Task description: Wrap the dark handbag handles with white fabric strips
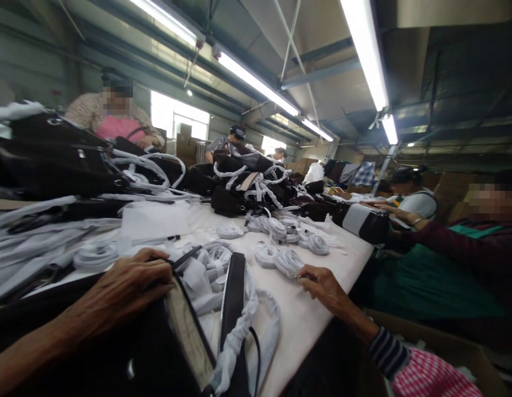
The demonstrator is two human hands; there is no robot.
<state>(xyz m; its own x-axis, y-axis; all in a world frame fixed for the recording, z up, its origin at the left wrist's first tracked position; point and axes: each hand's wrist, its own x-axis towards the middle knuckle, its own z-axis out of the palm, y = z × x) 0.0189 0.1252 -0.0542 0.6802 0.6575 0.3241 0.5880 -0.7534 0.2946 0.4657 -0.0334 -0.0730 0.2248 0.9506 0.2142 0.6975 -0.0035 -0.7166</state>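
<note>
A black bag point(115, 336) lies in front of me with its zipper open and a pale lining showing. My left hand point(142, 275) is closed on the edge of the bag's opening. A strap wrapped in white material point(241, 325) runs along the bag's right side, by a zippered dark flap point(233, 292). Over the table, my right hand point(322, 284) pinches the near end of a coiled white-wrapped strap point(289, 263). Another coil point(265, 255) lies just left of it.
Black bags with wrapped handles point(247, 182) are heaped across the white table point(309, 309). More bags point(44, 160) pile up at left. Co-workers stand around; a person in a green apron point(429, 281) is at right, near a cardboard box point(441, 342).
</note>
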